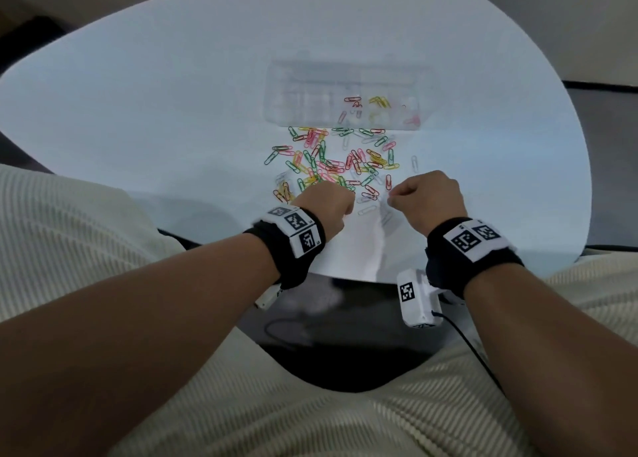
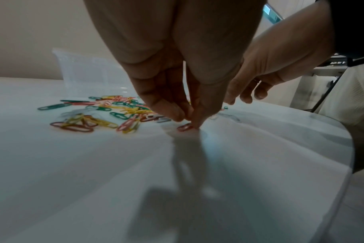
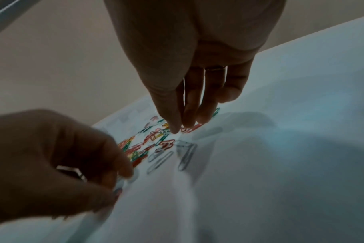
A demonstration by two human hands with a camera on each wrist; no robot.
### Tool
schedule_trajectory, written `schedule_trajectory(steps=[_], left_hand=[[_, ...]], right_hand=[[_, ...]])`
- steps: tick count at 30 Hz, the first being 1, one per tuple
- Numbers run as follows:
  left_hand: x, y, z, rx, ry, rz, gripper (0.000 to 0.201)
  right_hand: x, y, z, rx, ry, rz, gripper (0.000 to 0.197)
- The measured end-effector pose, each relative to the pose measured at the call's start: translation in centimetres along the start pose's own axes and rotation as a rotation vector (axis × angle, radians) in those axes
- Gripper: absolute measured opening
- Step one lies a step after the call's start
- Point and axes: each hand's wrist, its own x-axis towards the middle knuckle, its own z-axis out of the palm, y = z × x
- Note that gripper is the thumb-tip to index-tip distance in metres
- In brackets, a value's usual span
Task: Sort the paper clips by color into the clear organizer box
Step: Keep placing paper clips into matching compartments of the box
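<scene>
A heap of coloured paper clips (image 1: 331,163) lies on the white table (image 1: 138,111), just in front of the clear organizer box (image 1: 345,97). The box holds a few red, yellow and pink clips in its right compartments. My left hand (image 1: 324,204) is at the heap's near edge. Its thumb and forefinger (image 2: 189,121) pinch a red clip (image 2: 185,127) that still lies on the table. My right hand (image 1: 424,194) is beside it on the right. Its thumb and forefinger tips (image 3: 178,129) close on a clip among the red ones (image 3: 189,129).
Several clear or silver clips (image 3: 185,156) lie on the table between my two hands. The table's near edge (image 1: 345,277) is close behind my wrists. A black cable (image 1: 476,353) runs over my lap. The box (image 2: 89,70) stands behind the heap.
</scene>
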Motion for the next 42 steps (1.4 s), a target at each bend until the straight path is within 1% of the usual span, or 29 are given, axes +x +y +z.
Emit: schedule_trajectory(steps=[3,6,10,14,19,21,23,24,27,29,32,33,34,35,37,39,40,42], left_hand=[[0.4,0.9,-0.4,-0.006,0.043,0.037,0.026],[1.0,2.3,-0.2,0.024,0.044,0.089,0.027],[1.5,3.7,0.4,0.107,-0.013,0.078,0.028],[1.4,4.4,0.5,0.170,-0.082,0.048,0.025],[1.0,4.1,0.7,0.152,-0.085,0.019,0.026],[0.8,4.1,0.7,0.163,-0.078,0.015,0.023],[0.6,4.0,0.6,0.190,-0.065,0.016,0.019],[0.6,4.0,0.6,0.209,-0.055,0.022,0.017],[0.3,3.9,0.9,0.280,-0.056,0.055,0.015],[0.1,3.9,1.1,0.298,-0.052,0.083,0.013],[0.0,3.9,1.5,0.263,-0.039,0.070,0.014],[0.0,4.0,1.6,0.229,-0.030,0.064,0.014],[-0.1,4.0,1.6,0.211,-0.027,0.057,0.015],[-0.2,4.0,1.7,0.197,-0.022,0.063,0.015],[-0.2,3.8,1.7,0.167,-0.027,0.092,0.016],[0.1,3.3,1.0,0.066,-0.003,0.106,0.016],[0.2,3.1,0.5,0.010,0.025,0.092,0.017],[0.6,2.4,-0.7,-0.164,0.127,0.016,0.015]], right_hand=[[-0.2,-0.3,0.7,-0.046,-0.031,0.015,0.005],[-0.5,-0.5,1.3,-0.115,-0.026,0.061,0.012],[-0.5,-0.9,1.4,-0.163,-0.042,0.088,0.013],[-0.2,-0.7,1.8,-0.194,-0.072,0.143,0.031],[-0.2,-0.6,2.3,-0.240,-0.088,0.129,0.036],[-0.4,-0.5,2.5,-0.254,-0.081,0.123,0.036],[-0.8,-0.5,2.5,-0.271,-0.069,0.103,0.030],[-0.9,-0.4,2.4,-0.243,-0.057,0.099,0.027],[-0.7,-0.2,1.6,-0.059,-0.013,0.101,0.024],[-0.4,-0.2,0.8,0.108,-0.074,0.162,0.021],[-0.6,-0.2,-0.1,0.793,-0.178,0.359,0.020],[-0.7,0.2,-0.4,0.961,-0.228,0.390,0.021],[-0.9,0.4,-0.5,1.089,-0.288,0.388,0.022],[-1.2,0.4,-0.8,1.177,-0.329,0.366,0.024],[-1.0,0.5,-0.9,1.286,-0.358,0.335,0.035],[-1.0,-0.1,-1.5,1.325,-0.372,0.298,0.040],[-1.0,-0.6,-2.0,1.342,-0.382,0.267,0.040],[-1.0,-1.5,-2.9,1.369,-0.372,0.198,0.036]])
